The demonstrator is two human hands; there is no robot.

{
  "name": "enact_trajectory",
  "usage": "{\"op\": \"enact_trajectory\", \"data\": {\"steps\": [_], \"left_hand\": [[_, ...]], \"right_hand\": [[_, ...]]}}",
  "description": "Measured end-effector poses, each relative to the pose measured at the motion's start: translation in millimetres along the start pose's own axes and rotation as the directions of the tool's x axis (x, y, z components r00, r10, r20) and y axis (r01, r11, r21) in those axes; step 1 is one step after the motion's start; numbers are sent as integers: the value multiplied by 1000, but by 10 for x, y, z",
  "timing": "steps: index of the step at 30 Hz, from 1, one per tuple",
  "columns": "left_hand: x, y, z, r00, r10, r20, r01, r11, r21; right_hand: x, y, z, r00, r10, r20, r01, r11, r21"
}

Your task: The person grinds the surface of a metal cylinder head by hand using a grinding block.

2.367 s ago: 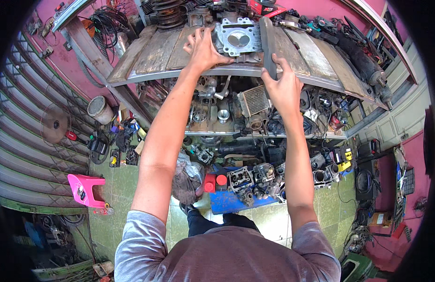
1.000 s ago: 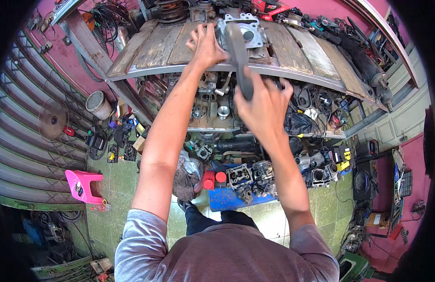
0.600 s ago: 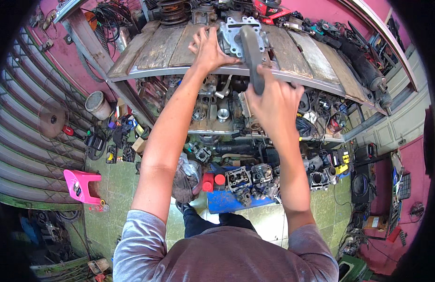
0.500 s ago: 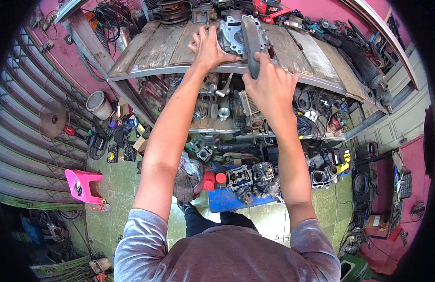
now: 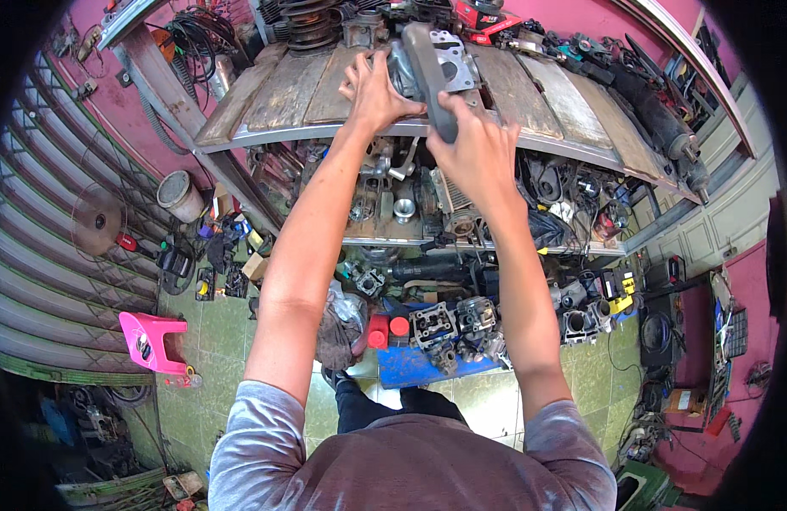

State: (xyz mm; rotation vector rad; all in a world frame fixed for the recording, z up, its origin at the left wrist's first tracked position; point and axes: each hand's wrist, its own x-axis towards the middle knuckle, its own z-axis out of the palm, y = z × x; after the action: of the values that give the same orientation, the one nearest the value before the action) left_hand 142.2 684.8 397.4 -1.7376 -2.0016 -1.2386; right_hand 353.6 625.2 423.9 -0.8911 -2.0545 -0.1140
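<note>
A light metal engine cylinder head lies on the wooden shelf, its flat face with holes turned up. My left hand grips its left side, thumb toward the front edge and fingers bent behind. In my right hand is the near end of a long grey block, the thumb along its top. The block lies slanted across the left part of the metal face and hides some of it. The fingers under the block are partly hidden.
The plank shelf has a metal front edge. Coil springs and a red box stand behind the work. Engine parts crowd the lower shelf. On the floor are a blue mat with parts and a pink stool.
My right hand has slid the grey block leftward over the metal face, uncovering more of its right side. My left hand has stayed nearly in place.
</note>
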Motion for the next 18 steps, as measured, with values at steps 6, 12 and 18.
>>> {"op": "enact_trajectory", "data": {"steps": [6,12,18], "left_hand": [[11,39,11,1000,6,27,-5,1000,-26],[-3,75,-42,1000,3,-11,-3,999,36],[-26,67,-75,999,24,-28,-22,999,48]], "right_hand": [[-102,-21,-80,996,86,14,-82,978,-189],[-69,68,-92,995,84,-58,-93,977,-191],[-431,-139,-298,993,109,-49,-114,987,-110]]}}
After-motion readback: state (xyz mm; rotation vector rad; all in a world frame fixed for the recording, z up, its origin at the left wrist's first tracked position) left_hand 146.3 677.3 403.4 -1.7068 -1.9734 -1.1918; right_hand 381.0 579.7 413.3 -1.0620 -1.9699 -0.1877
